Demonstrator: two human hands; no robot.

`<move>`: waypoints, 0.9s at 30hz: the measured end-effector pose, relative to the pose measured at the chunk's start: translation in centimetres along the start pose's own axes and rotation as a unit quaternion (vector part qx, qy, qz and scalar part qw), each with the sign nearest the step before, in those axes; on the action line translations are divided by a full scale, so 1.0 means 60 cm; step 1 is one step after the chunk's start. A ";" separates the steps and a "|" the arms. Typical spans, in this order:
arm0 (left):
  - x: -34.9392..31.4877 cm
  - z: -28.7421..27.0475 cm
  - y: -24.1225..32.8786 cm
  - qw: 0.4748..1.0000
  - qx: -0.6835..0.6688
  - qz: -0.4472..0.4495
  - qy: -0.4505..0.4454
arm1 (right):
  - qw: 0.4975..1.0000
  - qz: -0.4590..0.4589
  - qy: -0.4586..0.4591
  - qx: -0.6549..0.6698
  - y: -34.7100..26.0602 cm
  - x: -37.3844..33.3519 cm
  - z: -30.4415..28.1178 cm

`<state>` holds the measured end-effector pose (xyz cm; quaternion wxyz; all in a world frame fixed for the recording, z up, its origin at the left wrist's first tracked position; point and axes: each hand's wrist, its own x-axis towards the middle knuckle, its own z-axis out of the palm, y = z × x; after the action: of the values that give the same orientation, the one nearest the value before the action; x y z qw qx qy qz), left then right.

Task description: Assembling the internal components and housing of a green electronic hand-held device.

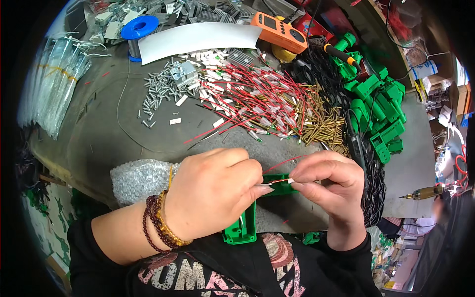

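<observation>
Pinching away in the head view: left hand [217, 185] grips one red wire [278, 181], right hand [334, 180] nips one small white piece [291, 180] on it. One green casing [251, 222] sits beneath both; one bubble-wrap bundle [138, 182] lies left of the left hand.

On the workbench [94, 143], plastic bags [54, 81] lie at the upper left of the frame. To their right stands a spool [139, 27], just beside the left end of a curved sheet [198, 40]; a meter [277, 33] sits at its right end, and heat sinks [200, 15] pile up behind. Before the sheet, left to right, come screws [154, 94], wired parts [262, 99], pins [324, 123], cords [373, 195] and loose housings [381, 109]. Near centre, a wire [280, 181] spans the left hand [215, 188] and right hand [331, 180], above another housing [241, 233]. Bubble wrap [138, 180] lies left of the left hand.
</observation>
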<state>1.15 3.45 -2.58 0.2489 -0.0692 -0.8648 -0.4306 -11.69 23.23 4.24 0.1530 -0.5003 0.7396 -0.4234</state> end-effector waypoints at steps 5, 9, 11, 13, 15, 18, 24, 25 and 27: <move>-0.001 0.000 0.000 1.000 0.004 0.002 0.006 | 1.000 -0.006 0.001 0.012 0.008 0.002 0.009; -0.001 -0.001 0.002 1.000 0.001 0.006 0.004 | 1.000 -0.013 -0.013 -0.016 0.001 0.007 0.023; -0.003 0.000 0.001 1.000 -0.005 0.011 0.011 | 0.999 -0.027 -0.024 -0.040 0.002 0.012 0.028; -0.004 0.001 -0.002 1.000 -0.012 0.016 0.018 | 0.998 -0.031 -0.040 -0.049 0.003 0.017 0.028; -0.004 0.003 -0.003 0.999 -0.032 0.019 0.029 | 0.997 -0.031 -0.051 -0.055 -0.002 0.022 0.022; -0.004 0.000 -0.004 1.000 -0.018 0.015 0.013 | 0.993 -0.039 -0.077 -0.077 -0.008 0.029 0.023; -0.001 -0.002 0.004 0.994 -0.097 -0.031 0.027 | 0.983 -0.064 -0.128 -0.119 -0.018 0.042 0.029; -0.004 -0.002 0.002 0.994 -0.097 -0.032 0.028 | 0.981 -0.069 -0.140 -0.119 -0.014 0.045 0.033; -0.011 0.000 -0.005 0.992 -0.114 -0.041 0.025 | 0.984 -0.053 -0.127 -0.115 -0.013 0.039 0.030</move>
<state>1.58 3.33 -3.14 0.2430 -0.0506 -0.8054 -0.5382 -11.11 20.21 4.21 0.1647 -0.6032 0.7300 -0.2760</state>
